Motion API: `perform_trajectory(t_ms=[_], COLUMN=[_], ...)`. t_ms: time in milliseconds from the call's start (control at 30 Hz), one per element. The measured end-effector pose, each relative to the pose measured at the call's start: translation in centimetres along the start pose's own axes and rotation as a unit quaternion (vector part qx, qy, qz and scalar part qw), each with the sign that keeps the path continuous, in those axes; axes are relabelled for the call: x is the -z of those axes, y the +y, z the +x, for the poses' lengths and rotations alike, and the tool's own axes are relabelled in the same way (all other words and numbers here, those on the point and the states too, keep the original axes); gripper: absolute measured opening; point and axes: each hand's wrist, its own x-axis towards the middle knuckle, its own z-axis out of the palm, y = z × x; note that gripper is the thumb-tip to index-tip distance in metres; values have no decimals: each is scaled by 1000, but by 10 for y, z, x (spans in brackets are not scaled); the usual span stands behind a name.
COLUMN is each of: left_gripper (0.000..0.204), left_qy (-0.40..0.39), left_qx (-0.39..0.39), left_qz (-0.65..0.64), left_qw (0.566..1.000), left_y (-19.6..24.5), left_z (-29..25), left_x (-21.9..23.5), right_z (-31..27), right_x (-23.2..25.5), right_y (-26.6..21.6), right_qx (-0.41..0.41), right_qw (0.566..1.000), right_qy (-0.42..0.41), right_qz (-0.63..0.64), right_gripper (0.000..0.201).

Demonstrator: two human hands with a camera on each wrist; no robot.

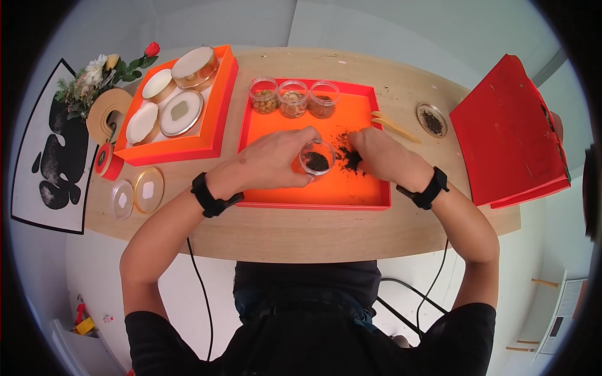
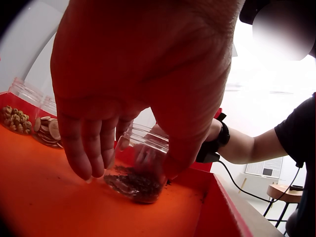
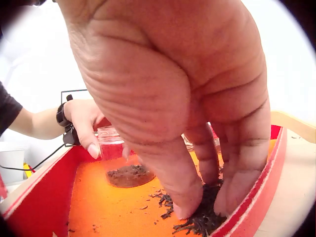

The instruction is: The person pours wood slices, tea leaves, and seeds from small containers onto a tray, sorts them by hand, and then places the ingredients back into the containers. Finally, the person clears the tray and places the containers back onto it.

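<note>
My left hand [image 1: 269, 160] grips a small clear jar [image 2: 140, 173], thumb on one side and fingers on the other. Dark dried shreds like loose tea lie in the bottom of the jar, which is slightly tilted low over the orange floor of a red-walled box tray [image 1: 342, 191]. To its right, my right hand [image 1: 392, 156] has its thumb and fingertips down in a loose pile of the same dark tea leaves [image 3: 200, 217], pinching at them close to the tray wall. Stray bits are scattered around the pile.
Three open jars stand along the tray's back: round greenish pieces [image 1: 266, 103], pale slices [image 1: 293, 105] and brown bits [image 1: 322, 108]. Wooden tongs [image 1: 398, 128] lie over the right edge, near a dish [image 1: 433, 120] of dark shreds. An orange box [image 1: 226, 103] with lidded containers stands left; a red box [image 1: 511, 138], right.
</note>
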Motion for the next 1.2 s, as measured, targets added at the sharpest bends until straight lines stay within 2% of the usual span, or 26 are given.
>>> perform_trajectory(t_ms=[33, 100, 400, 533, 600, 633, 700, 833, 1033, 1133, 1200], left_gripper=[61, 62, 61, 61, 60, 59, 59, 59, 60, 60, 60], left_qy=[0, 0, -7, 10, 16, 18, 21, 23, 11, -4, -10], left_qx=[-4, -7, 15, -9, -17, -20, -21, -33, -24, -12, -8], left_qz=[-1, -2, 1, 1, -3, -6, -9, -4, 3, 3, 2], left_qw=[1000, 1000, 1000, 1000, 1000, 1000, 1000, 999, 1000, 1000, 1000], left_y=[-1, 0, 6, 3, 4, 6, 6, 4, 8, 10, 8], left_z=[0, 0, 0, 0, 1, 1, 1, 2, 4, 5, 5], left_x=[0, 0, 1, 0, 1, 2, 2, -1, 2, 3, 1], right_z=[4, 11, 11, 12, 12, 11, 11, 8, 2, 3, 6], right_x=[0, -2, 2, 12, 27, 25, 19, 28, 77, 79, 67], right_y=[2, 4, 7, 5, -7, -4, 1, -5, -47, -64, -68], right_qx=[0, -52, -23, -1, -67, -67, -25, -31, -45, -23, 27], right_qw=[1000, 998, 998, 995, 996, 996, 996, 997, 993, 990, 981], right_qy=[0, -8, 46, 70, -11, -11, 56, 39, 39, 49, 78], right_qz=[0, 20, 46, 76, 51, 51, 72, 60, 104, 131, 176], right_gripper=[22, 24, 12, 10, 16, 16, 8, 8, 10, 9, 7])
